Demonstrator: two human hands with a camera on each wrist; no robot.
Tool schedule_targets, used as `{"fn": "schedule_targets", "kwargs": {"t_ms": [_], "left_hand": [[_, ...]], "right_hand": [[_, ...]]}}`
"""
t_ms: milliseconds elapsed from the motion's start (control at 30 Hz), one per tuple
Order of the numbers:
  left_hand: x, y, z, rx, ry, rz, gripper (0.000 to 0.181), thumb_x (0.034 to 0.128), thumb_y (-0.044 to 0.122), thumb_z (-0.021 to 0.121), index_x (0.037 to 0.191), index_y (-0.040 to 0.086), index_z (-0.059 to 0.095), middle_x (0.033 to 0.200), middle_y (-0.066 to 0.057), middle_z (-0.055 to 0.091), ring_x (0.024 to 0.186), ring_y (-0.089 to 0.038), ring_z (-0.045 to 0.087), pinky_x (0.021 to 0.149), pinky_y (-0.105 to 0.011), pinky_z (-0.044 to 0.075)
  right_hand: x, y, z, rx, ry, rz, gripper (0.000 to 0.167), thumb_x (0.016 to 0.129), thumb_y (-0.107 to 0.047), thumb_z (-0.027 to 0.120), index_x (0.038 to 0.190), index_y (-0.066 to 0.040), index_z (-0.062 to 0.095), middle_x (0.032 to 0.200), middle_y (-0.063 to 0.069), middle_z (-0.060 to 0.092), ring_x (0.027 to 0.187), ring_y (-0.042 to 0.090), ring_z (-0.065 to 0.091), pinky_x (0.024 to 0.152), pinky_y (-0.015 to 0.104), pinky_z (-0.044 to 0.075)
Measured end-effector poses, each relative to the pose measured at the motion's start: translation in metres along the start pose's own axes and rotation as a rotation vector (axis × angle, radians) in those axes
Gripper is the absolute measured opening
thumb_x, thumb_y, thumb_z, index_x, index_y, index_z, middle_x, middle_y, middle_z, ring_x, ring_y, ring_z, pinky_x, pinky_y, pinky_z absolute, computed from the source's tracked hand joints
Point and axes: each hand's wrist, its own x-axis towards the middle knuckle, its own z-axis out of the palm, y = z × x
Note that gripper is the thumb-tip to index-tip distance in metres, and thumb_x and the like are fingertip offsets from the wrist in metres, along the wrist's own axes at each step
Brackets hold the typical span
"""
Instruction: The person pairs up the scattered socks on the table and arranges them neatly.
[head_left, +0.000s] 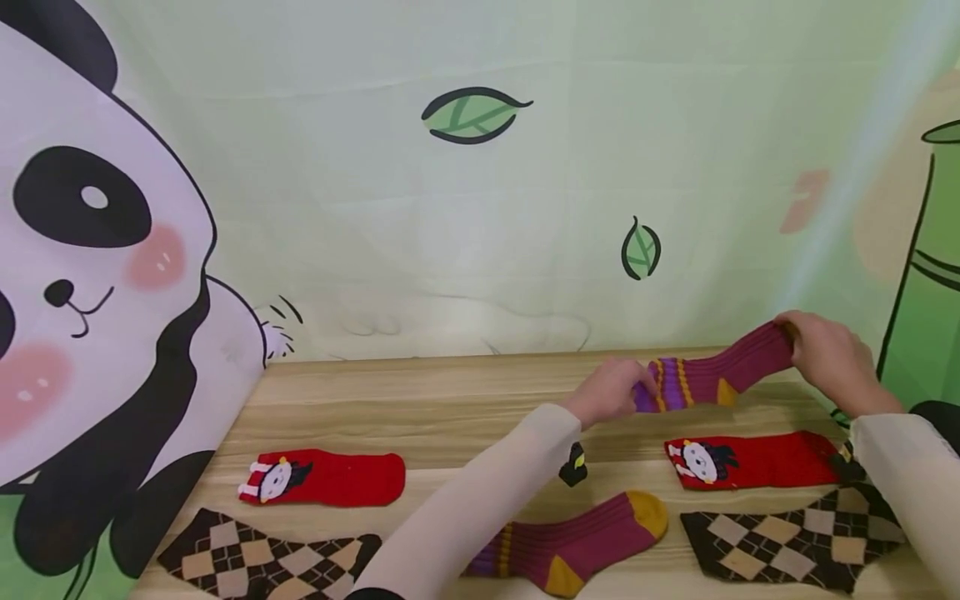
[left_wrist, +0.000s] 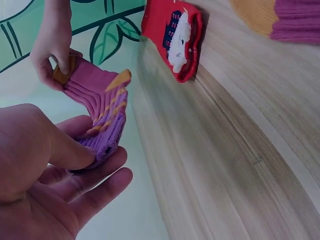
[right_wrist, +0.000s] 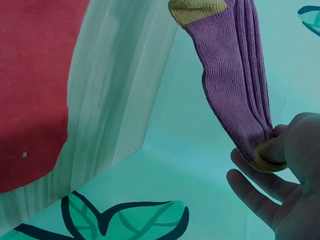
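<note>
Now left hand (head_left: 611,392) and right hand (head_left: 840,362) pinch a raised maroon sock (head_left: 705,381) at frame right: laying-out, apparently, next calling for level lowering onto the tabletop (head_left: 450,400).

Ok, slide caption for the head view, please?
Left grip and right grip hold a maroon sock by opposite ends; red socks and argyle socks lie on the table.

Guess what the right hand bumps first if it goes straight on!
Past the sock it pinches, the right hand would probably meet the green backdrop; how far is unclear.
</note>
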Motion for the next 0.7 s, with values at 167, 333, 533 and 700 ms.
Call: {"fn": "schedule_targets", "kwargs": {"t_ms": [167,333,533,700], "left_hand": [[-0.006,0.002,-0.007,-0.028,-0.025,0.004,0.043,0.0880,-0.009,0.064,0.119,0.017,0.078,0.127,0.002,0.069,0.115,-0.009,0.059,0.098,-0.016,0.046],[-0.009,0.003,-0.012,-0.022,-0.024,0.021,0.043,0.0867,-0.010,0.063,0.117,0.016,0.079,0.120,0.002,0.069,0.107,-0.009,0.057,0.094,-0.015,0.046],[-0.013,0.001,-0.016,0.034,0.007,0.056,0.038,0.0865,-0.006,0.064,0.112,0.017,0.080,0.111,0.006,0.072,0.098,-0.008,0.054,0.085,-0.013,0.042],[-0.020,0.000,-0.021,0.024,0.030,0.073,0.035,0.0873,-0.006,0.063,0.109,0.015,0.081,0.109,0.004,0.072,0.096,-0.009,0.053,0.079,-0.013,0.041]], "right_hand": [[-0.002,-0.003,-0.001,-0.011,0.030,-0.033,0.029,0.100,0.002,0.050,0.128,0.004,0.059,0.112,0.032,0.064,0.083,0.044,0.064,0.056,0.054,0.051],[-0.006,-0.005,-0.003,-0.023,0.052,-0.056,0.028,0.100,0.002,0.052,0.128,0.004,0.060,0.114,0.032,0.064,0.086,0.046,0.064,0.062,0.060,0.052],[-0.009,-0.009,-0.006,-0.023,0.067,-0.075,0.028,0.101,0.002,0.054,0.128,0.002,0.060,0.114,0.032,0.065,0.087,0.048,0.065,0.065,0.062,0.052],[-0.012,-0.012,-0.011,-0.028,0.077,-0.097,0.030,0.099,0.004,0.056,0.129,0.002,0.059,0.116,0.033,0.064,0.089,0.049,0.064,0.068,0.064,0.051]]}}
